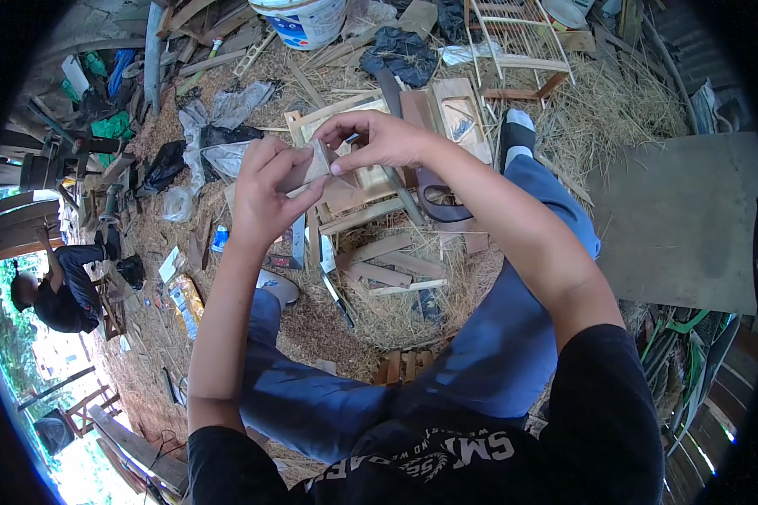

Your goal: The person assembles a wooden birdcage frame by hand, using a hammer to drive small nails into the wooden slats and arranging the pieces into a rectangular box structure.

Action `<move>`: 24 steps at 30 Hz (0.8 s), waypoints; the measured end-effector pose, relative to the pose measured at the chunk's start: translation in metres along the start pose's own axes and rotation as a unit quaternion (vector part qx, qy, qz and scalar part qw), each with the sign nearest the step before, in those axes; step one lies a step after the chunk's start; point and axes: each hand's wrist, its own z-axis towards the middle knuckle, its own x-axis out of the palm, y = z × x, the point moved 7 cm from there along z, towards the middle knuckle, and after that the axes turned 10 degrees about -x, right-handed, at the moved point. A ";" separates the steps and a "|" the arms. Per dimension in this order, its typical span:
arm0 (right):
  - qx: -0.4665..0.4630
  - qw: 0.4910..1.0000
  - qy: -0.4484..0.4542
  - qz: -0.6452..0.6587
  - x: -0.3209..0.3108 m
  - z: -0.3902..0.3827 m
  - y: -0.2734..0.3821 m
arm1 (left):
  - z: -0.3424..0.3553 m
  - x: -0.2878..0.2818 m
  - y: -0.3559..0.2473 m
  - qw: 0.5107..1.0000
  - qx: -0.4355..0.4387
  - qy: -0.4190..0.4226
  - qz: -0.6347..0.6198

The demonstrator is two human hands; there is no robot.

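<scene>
Above a low wooden stand, both my hands hold a small flat greyish-brown piece [319, 160] that looks like wood. My left hand [268, 187] pinches it from the left, fingers bent over its face and thumb below. From the other side my right hand [381, 141] closes on its right edge with thumb and curled fingers; some fingertips are hidden. The pale wooden stand [362, 220] sits right under my hands. At its right lies a shallow wooden tray [482, 145] with small metal pieces in it. A dark curved strip [436, 210] rests beside the stand.
Several wood offcuts [387, 273] lie on straw and shavings between my legs. A white bucket [299, 23] and a slatted wooden rack [526, 63] stand beyond. To the right is a large flat board [682, 223]. Another person [59, 290] sits at far left.
</scene>
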 end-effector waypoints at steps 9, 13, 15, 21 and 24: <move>-0.022 0.999 -0.004 -0.037 -0.001 0.002 0.001 | -0.001 0.000 -0.002 1.000 0.011 -0.007 0.006; -0.025 0.999 0.007 -0.026 -0.002 0.002 0.000 | -0.001 0.001 -0.001 1.000 0.005 -0.004 0.010; -0.026 0.999 0.009 -0.026 -0.001 0.002 0.002 | -0.001 0.001 -0.002 1.000 0.006 -0.007 0.009; -0.016 0.999 0.013 -0.032 -0.001 0.002 0.003 | 0.000 0.001 -0.001 1.000 0.017 0.001 0.016; -0.013 1.000 0.011 -0.023 0.000 0.002 0.004 | 0.000 0.001 -0.003 1.000 0.020 -0.001 0.013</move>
